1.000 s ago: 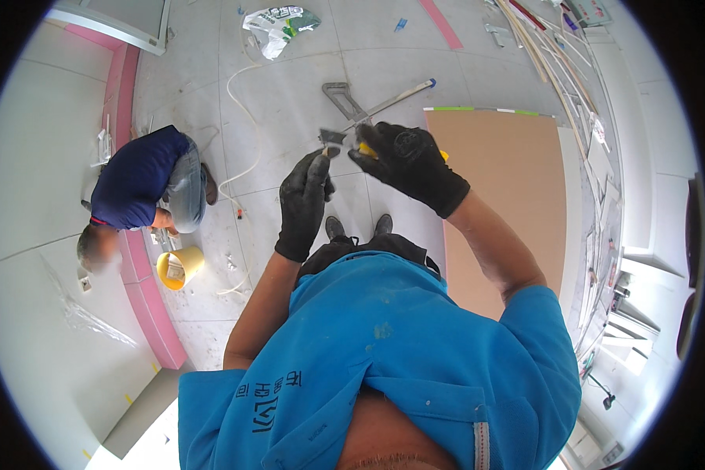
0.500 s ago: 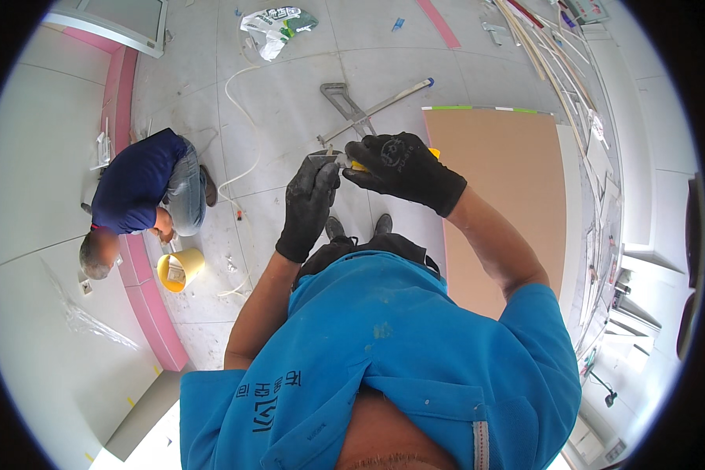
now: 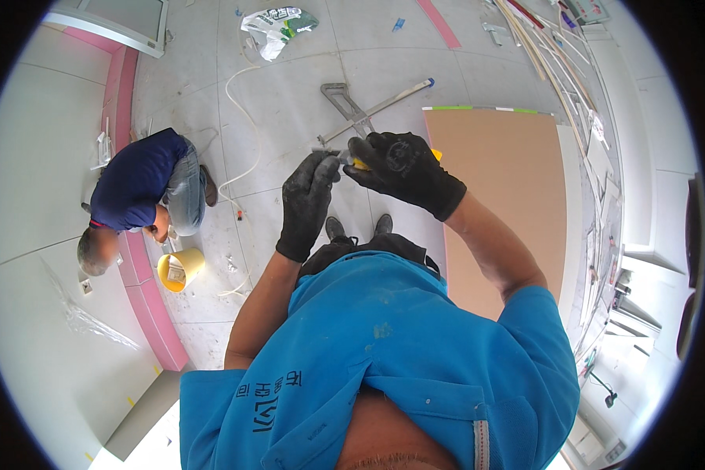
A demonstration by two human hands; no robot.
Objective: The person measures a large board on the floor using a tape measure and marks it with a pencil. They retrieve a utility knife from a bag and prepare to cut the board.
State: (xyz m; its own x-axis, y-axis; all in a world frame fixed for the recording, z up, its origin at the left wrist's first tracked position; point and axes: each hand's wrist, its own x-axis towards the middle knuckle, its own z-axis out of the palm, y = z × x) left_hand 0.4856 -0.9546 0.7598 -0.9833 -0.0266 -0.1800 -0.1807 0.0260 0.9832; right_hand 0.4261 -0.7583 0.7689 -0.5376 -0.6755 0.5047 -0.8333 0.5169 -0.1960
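Observation:
Both my hands wear black gloves and meet in front of me, above the floor. My right hand (image 3: 399, 166) is closed around a yellow-handled tool (image 3: 437, 155); its handle shows at both sides of the fist. At the tool's left end is a greyish, blurred part whose kind I cannot make out. My left hand (image 3: 307, 192) is closed, thumb and fingers pinching a thin grey flat piece (image 3: 327, 150) right by that end. Whether the piece is joined to the tool is hidden by the fingers.
A large brown board (image 3: 505, 204) lies at my right. Beyond my hands are a metal T-shaped tool (image 3: 392, 102) and a white-green bag (image 3: 278, 30). Left, a person (image 3: 145, 184) crouches by a yellow bucket (image 3: 182, 270); a pale hose (image 3: 251, 141) crosses the floor. Long strips (image 3: 540, 47) lie far right.
The grey flat piece has tilted and now shows as a thinner edge above my left fingers. Both hands have shifted only slightly. The crouching person's head has moved a little.

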